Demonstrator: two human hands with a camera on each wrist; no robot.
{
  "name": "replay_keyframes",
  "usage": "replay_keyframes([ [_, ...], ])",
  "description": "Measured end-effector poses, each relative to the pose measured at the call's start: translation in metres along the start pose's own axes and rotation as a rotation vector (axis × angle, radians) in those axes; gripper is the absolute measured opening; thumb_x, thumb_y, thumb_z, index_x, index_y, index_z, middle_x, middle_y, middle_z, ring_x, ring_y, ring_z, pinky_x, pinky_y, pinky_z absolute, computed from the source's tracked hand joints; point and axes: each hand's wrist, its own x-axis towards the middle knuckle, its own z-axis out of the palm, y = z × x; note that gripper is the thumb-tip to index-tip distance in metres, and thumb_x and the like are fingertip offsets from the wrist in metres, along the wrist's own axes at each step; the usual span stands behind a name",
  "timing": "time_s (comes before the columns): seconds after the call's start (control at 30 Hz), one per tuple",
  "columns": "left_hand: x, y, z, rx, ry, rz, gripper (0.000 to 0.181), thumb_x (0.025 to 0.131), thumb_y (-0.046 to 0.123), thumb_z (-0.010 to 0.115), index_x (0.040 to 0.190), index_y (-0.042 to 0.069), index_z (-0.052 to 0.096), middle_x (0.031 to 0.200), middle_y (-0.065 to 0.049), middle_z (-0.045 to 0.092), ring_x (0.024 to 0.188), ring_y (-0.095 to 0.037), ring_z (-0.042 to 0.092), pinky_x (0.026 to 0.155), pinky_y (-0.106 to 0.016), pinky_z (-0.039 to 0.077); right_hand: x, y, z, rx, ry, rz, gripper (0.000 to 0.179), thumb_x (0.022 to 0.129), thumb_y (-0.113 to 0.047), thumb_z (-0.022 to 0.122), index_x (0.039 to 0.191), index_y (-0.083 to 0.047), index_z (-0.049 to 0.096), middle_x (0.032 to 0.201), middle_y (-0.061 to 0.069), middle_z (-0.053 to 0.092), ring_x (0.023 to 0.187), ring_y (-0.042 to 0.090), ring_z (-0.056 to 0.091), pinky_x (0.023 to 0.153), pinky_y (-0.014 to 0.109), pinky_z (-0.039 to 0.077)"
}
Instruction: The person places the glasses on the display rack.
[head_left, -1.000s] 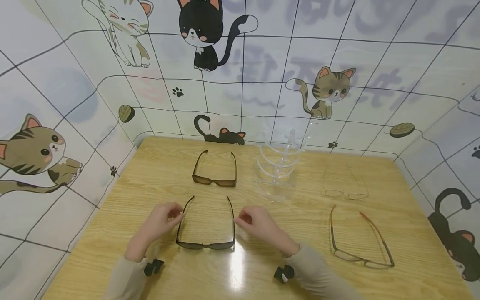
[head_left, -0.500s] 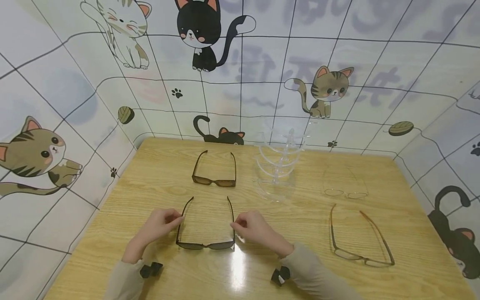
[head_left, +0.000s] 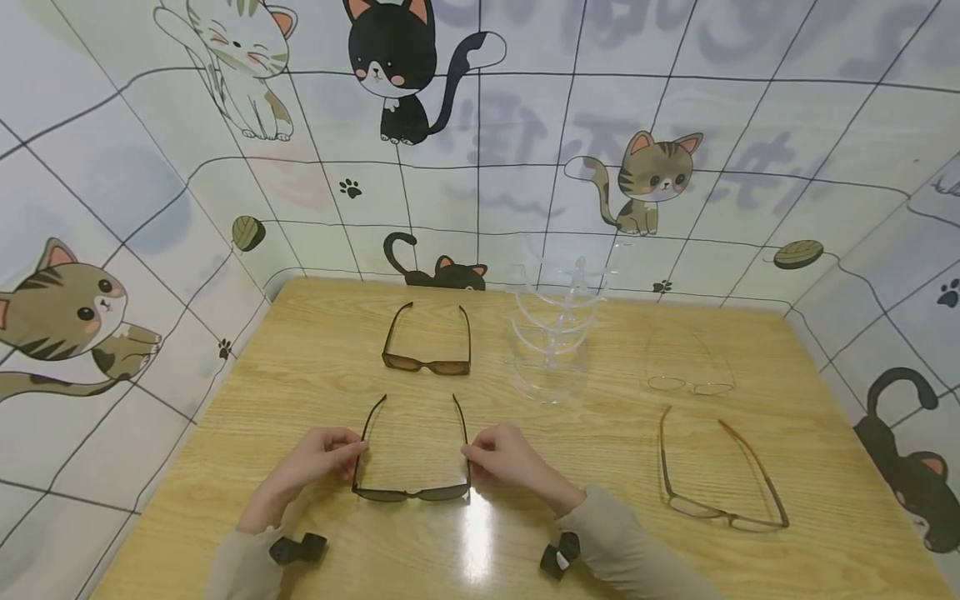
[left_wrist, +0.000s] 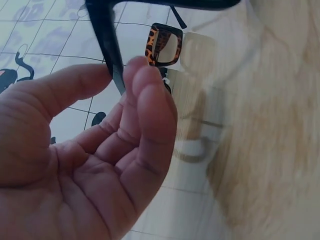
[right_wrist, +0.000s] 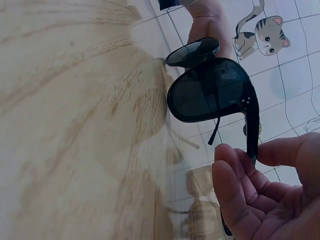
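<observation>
A pair of black sunglasses with dark lenses stands at the near middle of the table, temples unfolded and pointing away. My left hand pinches its left temple between thumb and fingers; the left wrist view shows that black temple close up. On the other side, my right hand pinches the right temple. One dark lens faces the right wrist camera. Behind them lies a second pair of sunglasses with brown lenses, whose frame looks tortoiseshell in the left wrist view.
A clear, tiered eyewear stand stands right of centre at the back. Thin wire-rimmed glasses lie to its right. Nearer are dark-rimmed glasses with orange-brown temples. Cat-printed sheeting walls the wooden table behind and at both sides.
Both hands have moved slightly nearer along the temples. The right hand's fingers have come onto the right temple and the left hand's onto the left. The sunglasses have barely moved.
</observation>
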Motion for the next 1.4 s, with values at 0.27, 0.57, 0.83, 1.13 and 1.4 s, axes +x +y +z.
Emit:
replay_keyframes([
  [0.27, 0.004, 0.001, 0.003, -0.096, -0.033, -0.005, 0.036, 0.095, 0.014, 0.056, 0.105, -0.02, 0.055, 0.074, -0.005, 0.061, 0.063, -0.009, 0.059, 0.059, -0.025, 0.054, -0.004, -0.002, -0.005, 0.215, 0.017, 0.121, 0.032, 0.093, -0.015, 0.058, 0.076, 0.01, 0.064, 0.06, 0.006, 0.061, 0.05, 0.012, 0.06, 0.049, 0.032, 0.055],
  [0.57, 0.016, 0.013, 0.015, -0.153, 0.037, -0.041, 0.039, 0.094, 0.018, 0.058, 0.108, -0.018, 0.054, 0.076, -0.004, 0.059, 0.065, -0.01, 0.059, 0.063, -0.027, 0.056, -0.018, -0.017, -0.024, 0.298, 0.043, 0.136, 0.032, 0.095, -0.008, 0.051, 0.081, 0.019, 0.058, 0.061, 0.006, 0.059, 0.052, 0.014, 0.06, 0.058, 0.049, 0.056],
  [0.83, 0.03, 0.027, 0.028, -0.192, 0.04, -0.044, 0.041, 0.094, 0.018, 0.059, 0.111, -0.019, 0.053, 0.077, -0.003, 0.059, 0.067, -0.01, 0.058, 0.064, -0.026, 0.055, -0.023, -0.003, -0.037, 0.379, 0.081, 0.164, 0.032, 0.096, -0.016, 0.053, 0.077, 0.011, 0.058, 0.06, 0.002, 0.057, 0.05, 0.012, 0.058, 0.053, 0.035, 0.056],
  [1.13, 0.048, 0.041, 0.047, -0.288, 0.009, -0.045, 0.041, 0.093, 0.011, 0.057, 0.118, -0.021, 0.047, 0.082, -0.004, 0.06, 0.068, -0.008, 0.058, 0.064, -0.023, 0.054, -0.036, 0.003, -0.058, 0.419, 0.142, 0.179, 0.028, 0.095, -0.014, 0.053, 0.076, 0.006, 0.057, 0.062, 0.001, 0.057, 0.051, 0.011, 0.059, 0.05, 0.025, 0.054],
  [1.4, 0.062, 0.055, 0.063, -0.341, -0.021, -0.04, 0.042, 0.093, 0.01, 0.057, 0.12, -0.02, 0.045, 0.089, -0.009, 0.063, 0.07, -0.009, 0.058, 0.065, -0.022, 0.054, -0.05, 0.005, -0.077, 0.42, 0.187, 0.179, 0.03, 0.095, -0.015, 0.055, 0.091, 0.014, 0.058, 0.065, 0.003, 0.057, 0.053, 0.013, 0.06, 0.052, 0.026, 0.054],
])
